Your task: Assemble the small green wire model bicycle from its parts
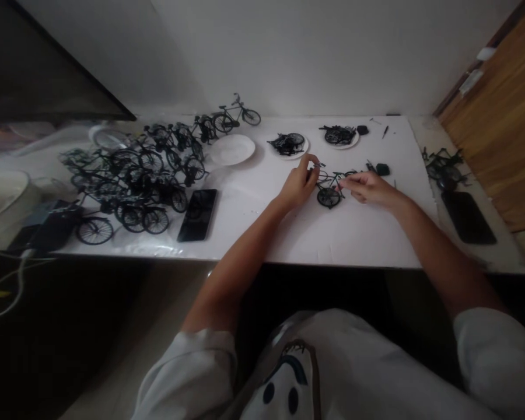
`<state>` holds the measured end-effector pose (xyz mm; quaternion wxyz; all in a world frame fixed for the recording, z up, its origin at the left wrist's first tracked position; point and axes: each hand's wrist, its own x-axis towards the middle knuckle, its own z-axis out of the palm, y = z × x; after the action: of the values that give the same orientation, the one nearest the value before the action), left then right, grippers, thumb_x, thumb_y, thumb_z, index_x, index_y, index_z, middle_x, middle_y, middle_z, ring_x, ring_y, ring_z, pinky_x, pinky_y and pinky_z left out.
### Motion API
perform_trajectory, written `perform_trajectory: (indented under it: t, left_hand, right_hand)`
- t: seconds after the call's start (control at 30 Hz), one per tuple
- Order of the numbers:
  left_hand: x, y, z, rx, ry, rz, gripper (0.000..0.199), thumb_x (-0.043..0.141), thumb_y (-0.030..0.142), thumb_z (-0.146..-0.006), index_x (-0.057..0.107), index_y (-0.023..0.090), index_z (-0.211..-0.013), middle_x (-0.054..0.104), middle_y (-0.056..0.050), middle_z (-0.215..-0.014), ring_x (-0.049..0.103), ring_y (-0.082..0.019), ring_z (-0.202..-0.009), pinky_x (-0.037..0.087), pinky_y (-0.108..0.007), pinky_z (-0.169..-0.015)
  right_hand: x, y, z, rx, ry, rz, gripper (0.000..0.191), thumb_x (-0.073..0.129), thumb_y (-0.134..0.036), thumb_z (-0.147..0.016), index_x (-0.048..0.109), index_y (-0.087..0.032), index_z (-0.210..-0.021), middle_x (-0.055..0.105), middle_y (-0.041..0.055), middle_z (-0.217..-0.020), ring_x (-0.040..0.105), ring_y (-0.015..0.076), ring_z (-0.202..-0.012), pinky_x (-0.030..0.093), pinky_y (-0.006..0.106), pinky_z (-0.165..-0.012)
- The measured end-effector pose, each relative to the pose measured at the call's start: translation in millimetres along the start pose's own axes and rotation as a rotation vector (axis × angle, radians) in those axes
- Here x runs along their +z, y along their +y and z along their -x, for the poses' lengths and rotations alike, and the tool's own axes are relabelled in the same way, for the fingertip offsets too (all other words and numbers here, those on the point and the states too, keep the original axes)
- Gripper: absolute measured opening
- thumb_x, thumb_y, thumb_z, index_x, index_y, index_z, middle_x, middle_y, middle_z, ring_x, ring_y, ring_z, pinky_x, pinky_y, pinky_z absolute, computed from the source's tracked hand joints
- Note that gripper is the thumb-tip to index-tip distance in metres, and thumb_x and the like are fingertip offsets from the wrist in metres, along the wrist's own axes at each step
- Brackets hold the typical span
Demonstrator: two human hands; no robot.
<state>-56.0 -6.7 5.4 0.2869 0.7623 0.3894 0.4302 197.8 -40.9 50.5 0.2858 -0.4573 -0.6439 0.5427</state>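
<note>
Between my two hands a small black model bicycle (331, 197) is held up over the white tabletop, one spoked wheel hanging low. My left hand (298, 182) has its fingers closed around the handlebar end at the upper left of the bike. From the other side, my right hand (364, 188) pinches the bike's frame near the seat with thumb and fingertips. Its fingertips hide part of the frame. Just behind my right hand lies a small dark block-like piece (382, 169).
Many finished-looking model bicycles (131, 175) crowd the left. A white plate (233, 150) stands beside them; two more plates (307, 146) (355, 142) hold black bike parts. Phones (198, 214) (469, 217) lie left and right. Further parts (444, 166) sit near the wooden panel (499, 116).
</note>
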Motion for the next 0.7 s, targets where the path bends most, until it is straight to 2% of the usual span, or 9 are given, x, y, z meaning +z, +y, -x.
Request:
perform_trajectory:
  t: [0.07,0.17,0.23,0.33,0.43,0.57,0.63,0.7]
  left_hand:
    - [0.2,-3,0,-0.012,-0.029,-0.020,0.022,0.046,0.032,-0.111,0.053,0.021,-0.129,0.052,0.007,-0.061,0.048,-0.016,-0.055,0.032,-0.030,-0.063]
    - [-1.9,-3,0,-0.004,-0.097,-0.044,0.023,0.047,0.033,-0.111,0.055,0.020,-0.128,0.056,0.005,-0.064,0.051,-0.016,-0.058,0.034,-0.030,-0.065]
    - [-4.8,0,0,0.005,-0.135,-0.057,0.023,0.048,0.034,-0.110,0.058,0.019,-0.125,0.059,0.004,-0.065,0.053,-0.016,-0.060,0.038,-0.029,-0.066]
    - [-9.8,4,-1,0.030,-0.165,-0.134,0.023,0.055,0.030,-0.105,0.067,0.017,-0.120,0.069,-0.001,-0.073,0.059,-0.016,-0.064,0.043,-0.030,-0.071]
    - [-15.5,8,-1,0.047,-0.188,-0.314,0.026,0.062,0.031,-0.100,0.075,0.018,-0.118,0.076,-0.005,-0.082,0.064,-0.018,-0.070,0.047,-0.032,-0.075]
    - [-26.3,16,-1,0.020,-0.222,-0.534,0.048,0.067,0.036,-0.096,0.073,0.021,-0.141,0.082,-0.005,-0.088,0.071,-0.023,-0.076,0.051,-0.035,-0.078]
    - [-32.8,21,-3,0.024,-0.231,-0.641,0.049,0.068,0.038,-0.093,0.076,0.020,-0.138,0.083,-0.007,-0.090,0.076,-0.028,-0.086,0.054,-0.039,-0.082]
    - [-38.9,30,-6,0.040,-0.215,-0.706,0.043,0.068,0.041,-0.092,0.081,0.018,-0.127,0.084,-0.010,-0.094,0.078,-0.032,-0.092,0.056,-0.042,-0.086]
  right_hand:
    - [-9,-9,3,0.010,-0.011,0.032,0.059,0.083,-0.073,-0.091,0.081,-0.014,-0.098,0.037,-0.0103,-0.051,0.026,0.0075,-0.046,0.019,0.026,-0.045]
    - [-20,-27,11,0.013,-0.015,0.159,0.043,0.087,-0.059,-0.095,0.082,-0.016,-0.094,0.041,-0.0079,-0.051,0.032,0.0081,-0.046,0.022,0.025,-0.044]
    - [-22,-39,20,0.024,-0.027,0.213,0.035,0.085,-0.052,-0.097,0.082,-0.018,-0.093,0.044,-0.0066,-0.052,0.035,0.0092,-0.047,0.025,0.025,-0.043]
    - [-20,-53,40,0.001,-0.051,0.182,0.028,0.082,-0.048,-0.101,0.081,-0.019,-0.099,0.051,-0.0040,-0.058,0.044,0.0113,-0.051,0.034,0.025,-0.045]
    - [-13,-59,65,-0.123,0.021,0.180,0.027,0.079,-0.048,-0.103,0.078,-0.022,-0.105,0.055,-0.0023,-0.064,0.047,0.0128,-0.055,0.039,0.026,-0.048]
    - [-1,-66,97,-0.241,0.128,0.168,0.032,0.073,-0.054,-0.107,0.074,-0.023,-0.105,0.054,-0.0013,-0.066,0.049,0.0140,-0.059,0.040,0.028,-0.052]
    - [5,-69,111,-0.268,0.183,0.099,0.036,0.074,-0.059,-0.105,0.072,-0.023,-0.101,0.049,-0.0023,-0.065,0.044,0.0130,-0.056,0.037,0.029,-0.049]
    - [11,-73,123,-0.313,0.244,0.031,0.038,0.078,-0.061,-0.102,0.070,-0.025,-0.096,0.042,-0.0047,-0.062,0.036,0.0119,-0.053,0.030,0.029,-0.047]
